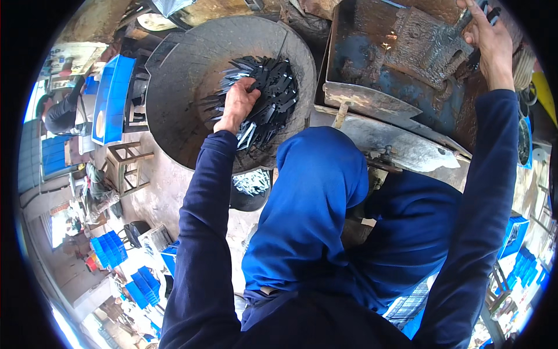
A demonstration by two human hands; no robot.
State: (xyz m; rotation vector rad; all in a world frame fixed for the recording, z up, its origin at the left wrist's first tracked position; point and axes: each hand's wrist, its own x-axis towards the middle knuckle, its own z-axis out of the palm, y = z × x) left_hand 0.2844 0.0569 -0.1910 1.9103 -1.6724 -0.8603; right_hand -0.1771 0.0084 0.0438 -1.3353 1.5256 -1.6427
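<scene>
My left hand (237, 103) reaches into a wide, round, worn metal pan (174, 87). Its fingers are bent and pinched at a heap of dark, pointed, flat metal blades (279, 96); a dark piece shows at the fingertips. At the far right, my right hand (493, 49) is closed around a dark, narrow piece (475, 16), whose kind I cannot make out. That hand is above a rusty, wet metal trough (372, 96) with a mud-coated block (427, 46) inside it.
A dark bucket (250, 200) of light metal pieces stands below the pan. A blue tray (113, 99) and a wooden stool (125, 168) are to the left. Another person (64, 113) is at the far left. My knees are close to the trough's front edge.
</scene>
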